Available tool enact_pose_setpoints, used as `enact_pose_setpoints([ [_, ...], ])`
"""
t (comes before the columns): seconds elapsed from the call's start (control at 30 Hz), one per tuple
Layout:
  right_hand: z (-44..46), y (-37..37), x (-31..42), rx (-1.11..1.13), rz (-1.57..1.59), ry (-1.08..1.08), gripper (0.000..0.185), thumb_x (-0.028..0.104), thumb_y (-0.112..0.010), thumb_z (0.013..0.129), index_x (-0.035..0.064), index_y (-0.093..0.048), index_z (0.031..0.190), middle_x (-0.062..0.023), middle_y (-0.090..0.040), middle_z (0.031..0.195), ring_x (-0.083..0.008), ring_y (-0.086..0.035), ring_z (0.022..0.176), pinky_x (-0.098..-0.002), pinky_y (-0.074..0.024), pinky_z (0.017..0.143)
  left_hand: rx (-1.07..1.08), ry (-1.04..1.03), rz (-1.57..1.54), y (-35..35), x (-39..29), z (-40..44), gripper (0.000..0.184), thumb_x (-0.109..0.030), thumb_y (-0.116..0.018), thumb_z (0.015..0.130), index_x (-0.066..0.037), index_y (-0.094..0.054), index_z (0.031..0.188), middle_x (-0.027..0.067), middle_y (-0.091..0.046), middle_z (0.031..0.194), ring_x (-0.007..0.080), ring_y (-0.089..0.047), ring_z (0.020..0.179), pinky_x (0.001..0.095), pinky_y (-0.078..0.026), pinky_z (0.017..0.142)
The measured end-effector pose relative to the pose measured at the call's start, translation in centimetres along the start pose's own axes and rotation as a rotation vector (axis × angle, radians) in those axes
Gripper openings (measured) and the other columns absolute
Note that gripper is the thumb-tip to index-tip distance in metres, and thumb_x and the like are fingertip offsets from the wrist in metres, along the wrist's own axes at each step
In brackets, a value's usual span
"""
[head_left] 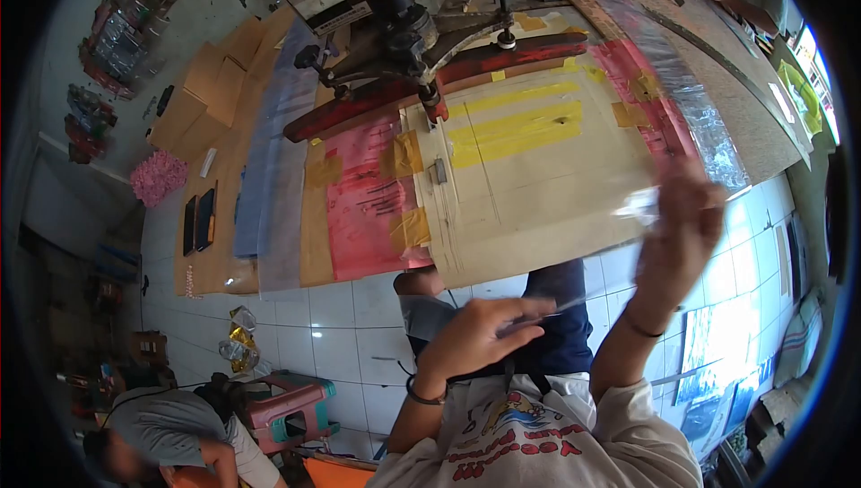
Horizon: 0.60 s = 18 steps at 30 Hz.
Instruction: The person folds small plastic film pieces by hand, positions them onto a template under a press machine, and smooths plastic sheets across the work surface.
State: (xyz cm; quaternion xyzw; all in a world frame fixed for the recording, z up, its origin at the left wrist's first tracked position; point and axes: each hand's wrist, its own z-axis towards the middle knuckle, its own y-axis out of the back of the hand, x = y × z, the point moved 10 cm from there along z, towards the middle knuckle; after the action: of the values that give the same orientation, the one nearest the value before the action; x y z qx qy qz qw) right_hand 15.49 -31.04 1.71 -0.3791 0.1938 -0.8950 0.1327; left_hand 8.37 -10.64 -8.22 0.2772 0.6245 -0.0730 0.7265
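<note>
Near the front edge of the table, my left hand has its thumb and fingers closed on a thin clear plastic sheet. To the right, my right hand is raised and smeared by motion, its fingers bent. A shiny bit of clear plastic shows beside it; whether the fingers grip it is unclear. In front of both hands lies a beige board with yellow tape strips and pink-red panels at its sides. Above it stands a machine head with a long red-edged bar.
Cardboard pieces, two dark phone-like objects and a pink fluffy bundle are at the left. Lower left, another person bends beside a pink-and-green stool. Clear plastic film covers the table's right side.
</note>
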Motion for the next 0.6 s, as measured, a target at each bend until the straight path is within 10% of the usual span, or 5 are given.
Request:
enact_pose_setpoints([
  [0.3, 11.9, 4.8, 23.6, 0.257, -0.323, 0.83, 0.05, 0.019, -0.046, 0.109, 0.008, -0.039, 0.158, -0.0113, -0.045, 0.157, -0.009, -0.06, 0.1, -0.0197, -0.0506, 0.101, 0.049, 0.127, 0.005, -7.3, 11.3, 0.6, 0.018, -0.018, -0.072, 0.096, -0.005, -0.077, 0.107, 0.0131, -0.078, 0.102, 0.0256, -0.075, 0.088, 0.0346, -0.056, 0.08],
  [0.4, 13.6, 1.8, 25.0, 0.19, -0.331, 0.878, 0.049, 0.008, -0.046, 0.108, 0.0074, -0.041, 0.157, -0.0118, -0.047, 0.155, -0.0084, -0.059, 0.093, -0.0195, -0.0508, 0.1, -0.073, 0.197, 0.069, -5.4, 16.1, 1.1, 0.018, -0.017, -0.072, 0.094, -0.002, -0.076, 0.103, 0.0152, -0.077, 0.098, 0.0279, -0.074, 0.087, 0.0353, -0.055, 0.08],
  [0.5, 14.4, -4.4, 18.1, 0.033, -0.577, 0.558, 0.046, 0.011, -0.056, 0.105, 0.0103, -0.049, 0.15, -0.0068, -0.068, 0.116, -0.0031, -0.06, 0.074, -0.0155, -0.0514, 0.07, -0.293, 0.193, 0.486, -2.3, 20.7, -1.6, 0.024, -0.022, -0.07, 0.095, 0.0, -0.075, 0.102, 0.021, -0.075, 0.096, 0.0357, -0.072, 0.088, 0.0424, -0.054, 0.08],
  [0.6, 12.0, -5.2, 5.1, 0.284, -0.574, 0.077, 0.032, 0.005, -0.059, 0.101, 0.0083, -0.063, 0.132, -0.0037, -0.072, 0.109, -0.0022, -0.062, 0.069, -0.0186, -0.0504, 0.057, 0.085, 0.504, 0.619, -1.7, 21.7, -6.5, 0.028, -0.024, -0.069, 0.095, 0.001, -0.074, 0.106, 0.024, -0.074, 0.098, 0.0381, -0.072, 0.089, 0.0436, -0.055, 0.083],
])
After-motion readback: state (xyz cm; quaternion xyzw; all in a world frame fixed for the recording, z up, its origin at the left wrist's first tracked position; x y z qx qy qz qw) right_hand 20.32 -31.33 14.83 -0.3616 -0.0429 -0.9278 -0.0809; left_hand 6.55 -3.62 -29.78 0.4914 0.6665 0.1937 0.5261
